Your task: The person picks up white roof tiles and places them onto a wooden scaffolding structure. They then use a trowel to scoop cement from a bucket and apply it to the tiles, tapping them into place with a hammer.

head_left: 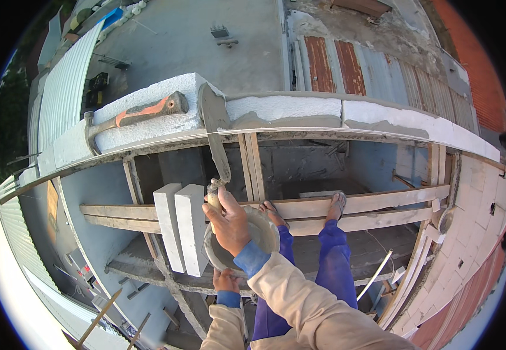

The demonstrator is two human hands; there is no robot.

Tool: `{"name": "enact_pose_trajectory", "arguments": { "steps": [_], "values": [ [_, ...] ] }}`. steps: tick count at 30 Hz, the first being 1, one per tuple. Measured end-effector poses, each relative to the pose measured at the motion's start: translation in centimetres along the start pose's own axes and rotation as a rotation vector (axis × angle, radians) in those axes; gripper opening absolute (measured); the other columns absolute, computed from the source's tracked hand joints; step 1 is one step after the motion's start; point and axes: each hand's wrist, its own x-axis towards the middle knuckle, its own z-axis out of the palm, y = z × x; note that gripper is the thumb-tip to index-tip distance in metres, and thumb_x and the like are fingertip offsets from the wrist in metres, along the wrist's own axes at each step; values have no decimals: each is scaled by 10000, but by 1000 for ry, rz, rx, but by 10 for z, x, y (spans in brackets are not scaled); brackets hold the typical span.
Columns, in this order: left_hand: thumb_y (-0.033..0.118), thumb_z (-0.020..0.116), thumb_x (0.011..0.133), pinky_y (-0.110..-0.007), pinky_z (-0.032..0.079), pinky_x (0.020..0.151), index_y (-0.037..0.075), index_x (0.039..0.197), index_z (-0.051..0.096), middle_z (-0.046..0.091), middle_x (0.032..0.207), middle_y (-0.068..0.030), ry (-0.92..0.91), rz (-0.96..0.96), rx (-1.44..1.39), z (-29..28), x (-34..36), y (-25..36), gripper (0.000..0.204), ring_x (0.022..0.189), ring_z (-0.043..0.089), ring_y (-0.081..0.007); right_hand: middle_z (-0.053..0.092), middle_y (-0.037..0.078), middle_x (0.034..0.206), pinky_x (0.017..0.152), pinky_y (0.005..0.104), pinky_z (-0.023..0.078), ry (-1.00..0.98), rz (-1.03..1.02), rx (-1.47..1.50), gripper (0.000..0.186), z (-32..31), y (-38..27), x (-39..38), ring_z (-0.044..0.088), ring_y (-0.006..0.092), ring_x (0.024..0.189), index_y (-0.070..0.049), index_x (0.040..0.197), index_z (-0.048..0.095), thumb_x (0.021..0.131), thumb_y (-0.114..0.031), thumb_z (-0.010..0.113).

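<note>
My right hand (231, 224) is closed around the pale handle of a trowel (218, 154). Its mortar-smeared blade reaches up to the end of a white block (154, 125), where grey mortar coats the face. Below it, my left hand (225, 282) grips a round bowl (271, 224) at its near side; wet grey mortar shows inside, and my right hand and sleeve cover part of it. On top of the white block lies a claw hammer (148, 112) with an orange and black handle.
Wooden planks (375, 204) span an open drop, and my feet in sandals stand on them. Two loose white blocks (191, 230) rest across the planks at left. A row of mortared blocks (288, 109) runs right along the wall top. Rusty corrugated roofing (352, 67) lies beyond.
</note>
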Motion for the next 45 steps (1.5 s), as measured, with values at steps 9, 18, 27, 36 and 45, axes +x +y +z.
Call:
{"name": "enact_pose_trajectory", "arguments": {
  "steps": [9, 18, 27, 36, 45],
  "values": [
    [0, 560, 830, -439, 647, 666, 116, 1295, 573, 638, 1002, -49, -66, -35, -15, 8, 2, -9, 480, 783, 661, -200, 625, -8, 1034, 732, 221, 498, 142, 202, 278, 620, -20, 26, 35, 553, 46, 823, 12, 1547, 396, 1006, -104, 675],
    [-59, 513, 797, -336, 586, 552, 119, 1266, 585, 587, 864, -28, -20, -40, -131, 31, 3, -28, 507, 681, 597, -149, 712, 69, 1039, 785, 274, 532, 109, 214, -232, 555, -42, 47, -53, 646, 117, 890, 84, 1438, 513, 969, -150, 697],
    [-44, 472, 827, -495, 659, 739, 113, 1405, 511, 665, 1169, -122, -2, 21, -283, 54, -13, -86, 600, 970, 712, -321, 732, 281, 962, 840, 469, 567, -681, 509, -1192, 501, -190, -12, -87, 728, 423, 918, 88, 1299, 625, 940, -260, 652],
    [-79, 430, 825, -628, 589, 855, 150, 1418, 429, 621, 1214, -150, 253, -81, -785, 28, 12, -159, 636, 1011, 686, -368, 732, 254, 1088, 985, 488, 518, -832, 401, -1233, 590, -258, -28, -83, 683, 432, 1078, 54, 1338, 611, 943, -380, 671],
    [-102, 395, 841, -599, 628, 840, 161, 1423, 429, 596, 1286, -156, 372, -57, -926, -40, 171, -179, 639, 1069, 681, -388, 769, 195, 975, 884, 434, 572, -910, 1064, -2083, 487, -331, -35, -35, 738, 375, 931, -19, 1016, 777, 853, -477, 751]
  ]
}}
